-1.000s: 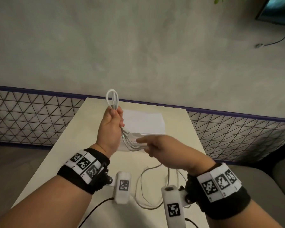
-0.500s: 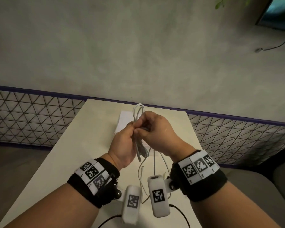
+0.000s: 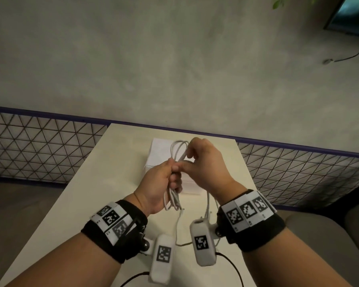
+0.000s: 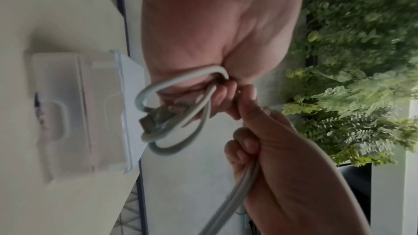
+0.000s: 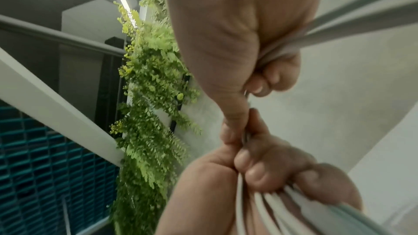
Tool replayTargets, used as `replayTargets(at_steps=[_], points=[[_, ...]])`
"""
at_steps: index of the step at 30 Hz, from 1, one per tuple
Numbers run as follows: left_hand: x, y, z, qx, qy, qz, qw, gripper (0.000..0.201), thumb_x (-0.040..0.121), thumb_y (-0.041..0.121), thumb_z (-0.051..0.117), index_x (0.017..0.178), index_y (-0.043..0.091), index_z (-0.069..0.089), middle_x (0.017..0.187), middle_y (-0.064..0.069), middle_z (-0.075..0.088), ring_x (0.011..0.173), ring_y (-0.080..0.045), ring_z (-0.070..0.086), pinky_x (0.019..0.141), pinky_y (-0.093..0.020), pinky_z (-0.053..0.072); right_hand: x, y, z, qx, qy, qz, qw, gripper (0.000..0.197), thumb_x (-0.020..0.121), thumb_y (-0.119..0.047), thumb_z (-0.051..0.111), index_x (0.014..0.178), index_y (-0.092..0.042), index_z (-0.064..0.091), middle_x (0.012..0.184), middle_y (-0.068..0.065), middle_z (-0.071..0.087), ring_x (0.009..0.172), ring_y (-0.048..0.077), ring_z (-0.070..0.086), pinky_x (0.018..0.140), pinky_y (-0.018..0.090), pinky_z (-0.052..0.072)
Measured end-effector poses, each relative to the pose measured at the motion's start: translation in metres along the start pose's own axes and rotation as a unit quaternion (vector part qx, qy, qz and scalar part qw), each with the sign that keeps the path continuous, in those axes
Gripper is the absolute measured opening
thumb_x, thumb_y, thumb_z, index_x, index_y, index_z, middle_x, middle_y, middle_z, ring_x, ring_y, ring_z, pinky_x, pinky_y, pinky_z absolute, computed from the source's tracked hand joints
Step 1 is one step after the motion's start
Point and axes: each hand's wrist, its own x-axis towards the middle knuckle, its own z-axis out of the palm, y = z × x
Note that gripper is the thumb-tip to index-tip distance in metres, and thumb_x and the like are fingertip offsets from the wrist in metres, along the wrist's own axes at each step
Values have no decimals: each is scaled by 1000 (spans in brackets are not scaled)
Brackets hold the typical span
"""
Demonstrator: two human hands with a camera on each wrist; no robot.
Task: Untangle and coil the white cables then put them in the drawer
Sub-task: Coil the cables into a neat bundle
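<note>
My left hand [image 3: 174,172] grips a folded bundle of white cable [image 3: 170,200] at its middle, with loops sticking out above and below the fist. My right hand [image 3: 188,157] pinches a strand at the upper loops. In the left wrist view the cable loops [image 4: 172,113] hang beside a USB plug [image 4: 153,115], between my left hand [image 4: 246,142] and my right hand [image 4: 226,85]. The right wrist view shows my right hand [image 5: 248,94] above my left hand [image 5: 248,172]. A loose cable tail [image 3: 177,228] trails down onto the table. The white drawer box [image 3: 158,150] stands just behind both hands.
The cream table [image 3: 112,183] is narrow, with its far edge against a wire mesh fence [image 3: 39,146]. A grey sofa [image 3: 330,245] lies to the right. The drawer box [image 4: 68,113] has a front handle. Green fern foliage [image 5: 153,78] hangs overhead.
My left hand carried the bundle right and down, over the drawer box. My right hand rose from beside the box to meet it and now pinches the upper loops.
</note>
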Motion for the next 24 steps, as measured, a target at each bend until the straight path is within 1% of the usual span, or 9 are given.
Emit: replayTargets(at_steps=[5,8,11,15,17,19,21,23,24], points=[[2,18,-8,-71,29,33,996,44,98,47,33,77,15,56,48,6,34,41,-8,33,53,-27,38,-17,5,-12,77,-27,-38,996,18,73,-22,77,72,-25,59,79,-7,52,66,2,48,61,12,39],[6,22,-10,-128,45,53,989,46,96,51,33,74,17,55,47,5,31,41,-10,31,49,-26,37,-34,10,-3,105,-109,-23,988,18,75,-36,76,71,-19,71,62,0,65,52,7,51,54,28,46],[5,21,-5,-150,58,66,985,48,96,52,32,72,18,55,50,3,29,43,-12,31,47,-27,39,-44,12,8,123,-144,-11,982,15,74,-33,78,81,-20,77,66,-7,68,53,4,57,56,22,47],[5,16,2,-147,92,65,983,48,95,53,34,70,19,58,61,0,36,55,-16,38,62,-34,46,-52,12,20,116,-121,-49,985,12,72,-22,80,82,-16,77,71,-8,71,57,3,61,59,19,49],[5,14,7,-145,98,60,983,47,96,52,33,70,19,54,59,2,36,51,-12,39,55,-29,46,-55,12,23,18,-94,-138,986,7,72,-26,76,78,-22,77,71,-6,73,61,8,62,57,21,50],[0,14,11,-128,107,53,985,45,97,50,32,73,18,52,55,4,38,46,-10,40,53,-28,45,-56,9,20,-52,-103,-175,978,8,71,-32,75,75,-25,76,69,-5,72,59,9,62,55,22,50],[-3,13,10,-35,132,55,989,43,98,48,31,77,16,51,53,3,37,44,-11,38,50,-26,44,-52,5,10,-10,-126,-130,984,19,69,-39,79,78,-23,75,65,-4,69,54,6,55,55,23,47],[-6,12,9,74,147,61,984,42,99,46,29,78,16,49,55,2,34,45,-12,33,45,-25,36,-42,6,-2,110,-42,-69,991,32,64,-42,82,84,-21,69,62,-5,55,53,6,44,52,18,39],[-7,11,8,106,142,65,982,41,99,46,30,78,15,48,57,1,33,47,-12,31,45,-26,32,-37,6,-7,127,10,-42,991,39,64,-42,82,93,-22,65,70,-6,54,58,6,45,55,17,40]])
